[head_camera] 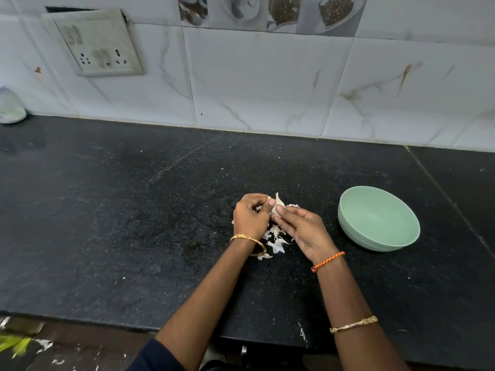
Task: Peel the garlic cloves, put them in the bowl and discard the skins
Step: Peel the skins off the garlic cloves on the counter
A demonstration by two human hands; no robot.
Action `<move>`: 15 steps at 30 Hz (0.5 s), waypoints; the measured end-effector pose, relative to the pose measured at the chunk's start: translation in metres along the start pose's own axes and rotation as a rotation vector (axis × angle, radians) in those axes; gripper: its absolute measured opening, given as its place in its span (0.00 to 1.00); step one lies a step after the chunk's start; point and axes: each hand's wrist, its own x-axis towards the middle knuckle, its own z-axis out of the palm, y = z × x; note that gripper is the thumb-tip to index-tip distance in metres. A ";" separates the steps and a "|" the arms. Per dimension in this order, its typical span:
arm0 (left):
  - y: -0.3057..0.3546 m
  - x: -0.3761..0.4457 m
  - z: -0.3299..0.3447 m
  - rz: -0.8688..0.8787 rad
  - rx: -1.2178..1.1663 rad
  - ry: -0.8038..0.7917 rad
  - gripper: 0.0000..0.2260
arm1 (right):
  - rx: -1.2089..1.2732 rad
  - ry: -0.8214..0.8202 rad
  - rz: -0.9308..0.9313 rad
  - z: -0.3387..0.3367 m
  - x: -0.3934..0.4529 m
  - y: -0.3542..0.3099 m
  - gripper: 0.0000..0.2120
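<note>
A white garlic clove cluster [277, 203] with papery skin is held just above the black counter, near its middle. My left hand [250, 216] pinches it from the left with curled fingers. My right hand [302, 230] grips it from the right, thumb on top. Loose white skins [276, 243] lie on the counter under and between my wrists. A pale green bowl [379, 219] stands to the right of my hands and looks empty.
The black stone counter [134, 223] runs back to a tiled wall with a socket plate [97, 44] at upper left. A pale rounded object [10, 108] sits at the far left against the wall. The counter's front edge lies near my elbows.
</note>
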 end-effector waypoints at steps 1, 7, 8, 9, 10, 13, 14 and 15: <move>-0.001 0.002 -0.003 0.003 0.034 -0.049 0.03 | 0.053 -0.009 0.031 -0.002 0.000 -0.001 0.02; -0.006 0.007 -0.019 0.085 0.147 -0.248 0.06 | 0.159 -0.033 0.114 -0.003 0.000 0.001 0.04; -0.007 0.008 -0.020 0.097 0.162 -0.261 0.06 | 0.163 -0.033 0.114 -0.001 0.000 0.003 0.03; -0.007 0.009 -0.021 0.108 0.170 -0.270 0.06 | 0.165 -0.031 0.114 0.000 0.000 0.004 0.03; -0.006 0.009 -0.022 0.116 0.172 -0.277 0.07 | 0.164 -0.026 0.115 0.001 0.000 0.005 0.03; -0.006 0.007 -0.026 0.118 0.175 -0.338 0.08 | 0.222 0.045 0.112 -0.002 0.004 0.005 0.04; -0.008 0.005 -0.026 0.114 0.193 -0.360 0.08 | 0.250 0.079 0.101 -0.006 0.007 0.002 0.04; -0.010 0.003 -0.025 0.104 0.210 -0.364 0.08 | 0.258 0.098 0.089 -0.010 0.009 -0.002 0.04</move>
